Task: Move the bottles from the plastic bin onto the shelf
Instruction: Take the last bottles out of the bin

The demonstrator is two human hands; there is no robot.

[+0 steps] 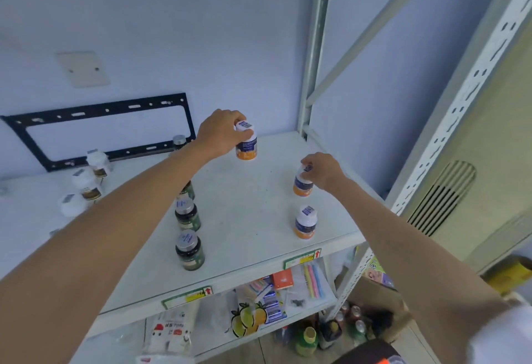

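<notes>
From my seat I take in the white shelf [244, 208] first, its top board running from the near edge back to the blue wall, with the metal upright [315, 47] at its far right corner and a black bracket [98, 130] leaning on the wall at far left. The plastic bin is nowhere in this view, so I cannot say how many bottles are left in it. On the board a column of dark green bottles [188, 217] runs near to far in the middle, white jars [86, 185] cluster at the left, and one orange-and-white bottle [305, 222] stands alone near the right front edge. My left hand [221, 130] is out over the far middle of the board, its fingers [244, 134] pinching the cap of an orange bottle [246, 147] whose base looks to be at or just above the surface; I cannot tell if it touches. My right hand [322, 169] has its fingers curled over the cap of a second orange bottle [303, 185], just behind the standing one. I judge both are being set down. The risk I see is release before a base sits flat: held only by the cap, a bottle can swing, land tilted and topple. The right bottle is close to its neighbour and could knock it toward the front edge, and my left forearm passes right over the green column, so a careless pull back may sweep one off
</notes>
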